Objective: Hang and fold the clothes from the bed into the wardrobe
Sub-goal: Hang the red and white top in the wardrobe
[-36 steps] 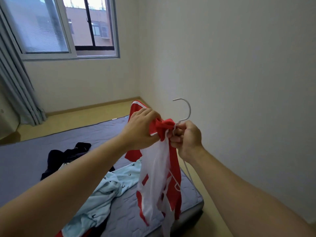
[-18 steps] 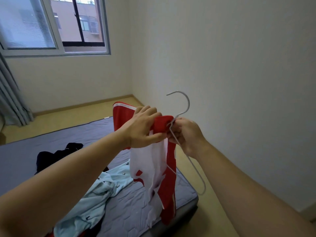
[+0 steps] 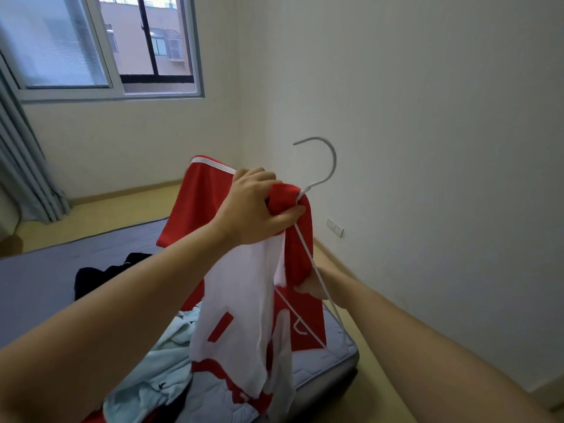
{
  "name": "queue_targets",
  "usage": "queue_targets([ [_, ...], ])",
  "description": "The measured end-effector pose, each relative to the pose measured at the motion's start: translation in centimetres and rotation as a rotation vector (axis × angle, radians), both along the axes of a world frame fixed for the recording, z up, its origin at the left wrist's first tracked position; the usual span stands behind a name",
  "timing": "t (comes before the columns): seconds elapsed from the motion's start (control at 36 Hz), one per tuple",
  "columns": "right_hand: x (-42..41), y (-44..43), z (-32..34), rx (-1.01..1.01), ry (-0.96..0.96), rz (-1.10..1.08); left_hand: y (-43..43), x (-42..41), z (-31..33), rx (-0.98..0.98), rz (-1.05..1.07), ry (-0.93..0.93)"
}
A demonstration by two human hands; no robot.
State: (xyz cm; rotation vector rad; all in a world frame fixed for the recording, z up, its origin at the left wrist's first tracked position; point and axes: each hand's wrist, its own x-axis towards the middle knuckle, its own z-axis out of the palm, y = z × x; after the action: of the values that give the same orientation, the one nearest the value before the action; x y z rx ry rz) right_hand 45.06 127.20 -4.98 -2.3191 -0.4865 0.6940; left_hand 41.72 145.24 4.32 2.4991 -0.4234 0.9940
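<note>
- On the bed (image 3: 45, 285), at far left: dark garment (image 3: 100, 276) and pale blue garment (image 3: 146, 370), not yet handled
- Midway through hanging the red-and-white jersey (image 3: 244, 300); left grip (image 3: 253, 206) curled tight round its bunched top at the hanger (image 3: 334, 160) neck, above the bed
- Next, probably: drawing fabric over the wire shoulder, gently; then the wardrobe, out of view
- Right grip (image 3: 311, 288) low against the wire; mostly hidden by cloth; cannot tell whether closed

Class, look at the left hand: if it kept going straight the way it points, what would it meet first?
The left hand grips the shirt; going on up and right, it would probably meet the hanger hook first, then the wall. Depth is unclear.
</note>
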Motion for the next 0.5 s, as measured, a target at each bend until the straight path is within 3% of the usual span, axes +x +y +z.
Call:
queue_targets([
  [0.14,1.1,-1.4,-1.2,0.239,0.232,-0.377,2.3,0.3,-0.2,0.022,0.098,-0.064],
  [0.28,3.1,-1.1,1.0,0.145,-0.134,-0.438,4.1,0.3,-1.4,0.109,0.216,-0.123],
  [0.5,4.9,0.6,6.0,-0.223,-0.462,-0.301,4.5,0.9,-2.0,0.130,0.411,-0.152],
])
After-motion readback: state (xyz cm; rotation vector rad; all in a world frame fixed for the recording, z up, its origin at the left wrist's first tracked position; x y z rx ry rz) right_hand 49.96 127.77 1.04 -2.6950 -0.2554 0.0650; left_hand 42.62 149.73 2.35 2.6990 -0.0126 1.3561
